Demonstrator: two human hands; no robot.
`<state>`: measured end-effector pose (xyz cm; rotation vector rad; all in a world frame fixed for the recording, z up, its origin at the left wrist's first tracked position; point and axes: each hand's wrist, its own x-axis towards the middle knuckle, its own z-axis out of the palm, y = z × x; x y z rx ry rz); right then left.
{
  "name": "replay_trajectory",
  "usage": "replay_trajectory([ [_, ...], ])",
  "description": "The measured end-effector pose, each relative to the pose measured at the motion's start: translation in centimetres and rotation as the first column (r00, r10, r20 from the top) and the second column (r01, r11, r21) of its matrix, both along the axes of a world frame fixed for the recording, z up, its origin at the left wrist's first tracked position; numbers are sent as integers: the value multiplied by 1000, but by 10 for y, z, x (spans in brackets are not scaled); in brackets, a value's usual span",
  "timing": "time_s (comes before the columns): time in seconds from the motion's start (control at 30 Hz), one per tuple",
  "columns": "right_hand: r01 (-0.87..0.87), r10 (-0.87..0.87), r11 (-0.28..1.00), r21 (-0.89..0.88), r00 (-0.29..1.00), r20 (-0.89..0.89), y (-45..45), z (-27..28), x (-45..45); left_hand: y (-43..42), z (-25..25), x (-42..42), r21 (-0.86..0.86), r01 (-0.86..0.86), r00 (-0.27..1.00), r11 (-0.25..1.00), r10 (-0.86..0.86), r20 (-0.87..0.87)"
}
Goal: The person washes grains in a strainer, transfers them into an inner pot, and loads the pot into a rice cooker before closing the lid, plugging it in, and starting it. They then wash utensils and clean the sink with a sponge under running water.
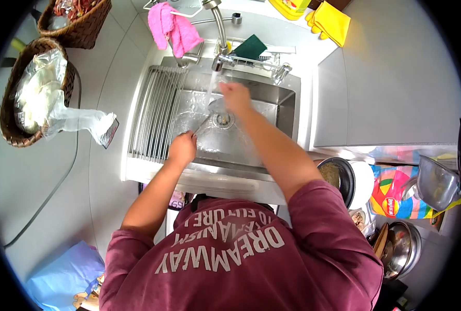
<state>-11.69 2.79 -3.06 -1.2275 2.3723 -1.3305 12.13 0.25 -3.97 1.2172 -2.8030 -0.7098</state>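
Over the steel sink (204, 147), my left hand (183, 149) is closed around the thin handle of what looks like a metal ladle (217, 106). The ladle's rounded head points away from me, above the drain. Water (211, 85) runs from the faucet (219, 62) near that head. My right hand (235, 97) is beside the stream, just above and right of the ladle's head. Its fingers look curled, but motion smears them, and I cannot tell whether they hold anything.
A roll-up drying rack (158, 111) covers the sink's left side. Behind the basin are a pink cloth (171, 28) and a green scouring pad (250, 47). Yellow gloves (334, 23) lie at back right. A woven basket (7, 111) stands left; a dark pan (347, 181) sits right.
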Motion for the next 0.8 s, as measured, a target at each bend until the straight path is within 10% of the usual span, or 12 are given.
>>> replay_trajectory([
  [0.13,333,-333,927,174,943,-28,53,40,-88,17,8,-30,-81,46,999,996,-45,4],
  [0.33,139,-1,955,264,886,-464,100,52,-170,21,-23,-94,-38,209,937,977,-211,-277],
  [0.4,94,213,854,512,834,-508,104,49,-179,17,-14,-111,473,213,962,855,-98,-255],
  [0.47,93,320,754,650,812,-488,101,50,-180,18,24,-123,905,33,999,424,7,-40],
  [0.8,46,347,779,625,799,-492,94,38,-190,11,40,-117,961,-99,994,258,58,87],
])
